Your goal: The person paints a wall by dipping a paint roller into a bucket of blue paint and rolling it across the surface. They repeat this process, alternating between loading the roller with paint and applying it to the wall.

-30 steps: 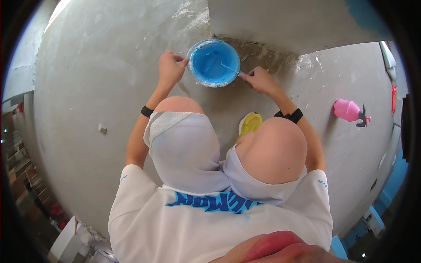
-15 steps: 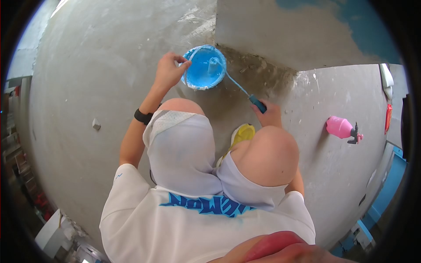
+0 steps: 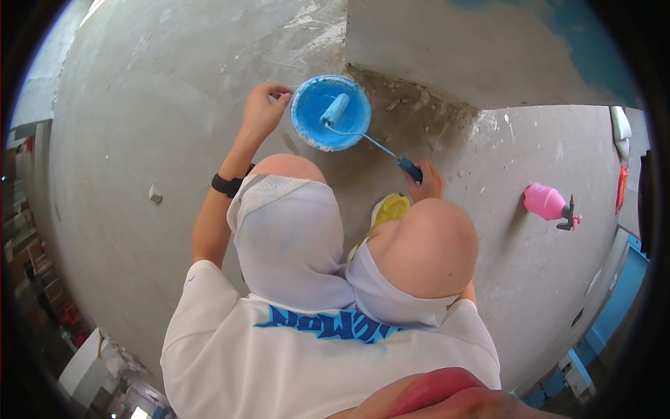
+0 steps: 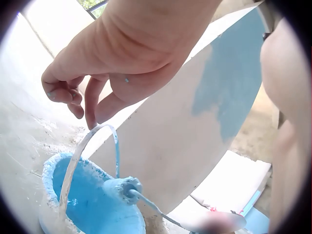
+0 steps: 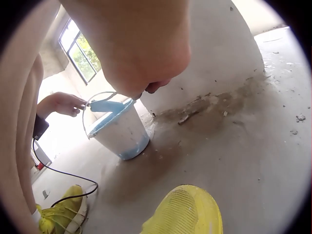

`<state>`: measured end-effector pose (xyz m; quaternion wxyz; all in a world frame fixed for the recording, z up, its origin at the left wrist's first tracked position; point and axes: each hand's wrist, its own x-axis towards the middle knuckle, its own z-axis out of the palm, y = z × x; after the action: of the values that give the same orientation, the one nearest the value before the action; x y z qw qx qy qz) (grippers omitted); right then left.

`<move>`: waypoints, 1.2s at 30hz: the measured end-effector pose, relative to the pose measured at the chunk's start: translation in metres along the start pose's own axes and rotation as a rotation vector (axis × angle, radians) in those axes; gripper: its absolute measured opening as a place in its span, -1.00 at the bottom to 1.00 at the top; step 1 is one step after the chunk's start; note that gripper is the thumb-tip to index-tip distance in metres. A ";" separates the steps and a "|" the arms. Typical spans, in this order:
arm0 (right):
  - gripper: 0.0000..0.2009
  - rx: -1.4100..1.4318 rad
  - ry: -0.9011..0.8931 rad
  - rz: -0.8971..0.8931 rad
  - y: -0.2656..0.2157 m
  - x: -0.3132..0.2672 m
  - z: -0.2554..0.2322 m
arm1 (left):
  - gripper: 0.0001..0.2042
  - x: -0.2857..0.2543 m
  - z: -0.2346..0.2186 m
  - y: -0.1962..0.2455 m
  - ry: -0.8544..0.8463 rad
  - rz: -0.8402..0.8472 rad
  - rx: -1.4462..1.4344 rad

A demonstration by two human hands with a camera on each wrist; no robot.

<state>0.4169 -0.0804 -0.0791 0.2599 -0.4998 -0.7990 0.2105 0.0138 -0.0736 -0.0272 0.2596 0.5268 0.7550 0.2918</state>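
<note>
A white bucket (image 3: 296, 126) of blue paint stands on the floor, its rim crusted with paint. My left hand (image 3: 264, 112) pinches the bucket's thin handle (image 4: 73, 168) between thumb and finger, holding it raised at the left. In my right hand (image 3: 430, 183), beside the right knee, is the dark grip (image 3: 410, 169) of a paint roller. Its blue-coated wire frame (image 3: 377, 143) reaches over the near rim. The paint-covered roller sleeve (image 3: 336, 108) lies over the bucket's mouth in the head view; the left wrist view shows it at the inner rim.
A grey block-like surface (image 3: 447, 63), partly painted blue, rises behind the bucket. At the right stands a pink spray bottle (image 3: 546, 202). A small pale lump (image 3: 155, 193) lies on the floor at left. Yellow shoes (image 5: 187, 212) are close to the bucket.
My right hand has drawn back from the bucket toward the knee with the roller grip. The roller sleeve has risen into plain sight over the paint. My left hand stays at the bucket's handle.
</note>
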 end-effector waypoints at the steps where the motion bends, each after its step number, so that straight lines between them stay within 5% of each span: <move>1: -0.72 -0.003 0.002 -0.002 0.001 -0.001 -0.002 | -0.80 -0.004 -0.002 0.001 0.034 -0.070 -0.041; 7: -0.74 0.083 0.116 0.070 -0.006 0.000 -0.039 | -0.80 -0.039 -0.052 0.042 0.160 -0.024 -0.140; 16: -0.78 0.204 0.414 0.028 -0.054 0.066 -0.142 | -0.66 -0.096 -0.112 0.153 0.068 0.166 -0.370; 20: -0.78 0.405 0.425 0.109 -0.071 0.084 -0.170 | -0.58 -0.087 -0.109 0.166 -0.140 0.357 -0.356; 25: -0.80 0.568 0.379 0.079 -0.117 0.123 -0.201 | -0.56 -0.076 -0.099 0.192 -0.365 0.343 -0.363; 30: -0.82 0.720 0.278 0.025 -0.160 0.164 -0.214 | -0.60 -0.066 -0.082 0.200 -0.279 0.441 -0.166; 32: -0.81 0.807 0.237 0.042 -0.173 0.176 -0.214 | -0.66 -0.058 -0.072 0.189 -0.274 0.325 -0.246; 36: -0.77 0.786 0.192 0.045 -0.182 0.197 -0.202 | -0.71 -0.055 -0.070 0.177 -0.190 0.354 -0.193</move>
<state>0.3460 0.0389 0.2271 0.5001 -0.3972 -0.6185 0.4578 0.0960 -0.0890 0.1527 0.3236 0.6490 0.5914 0.3526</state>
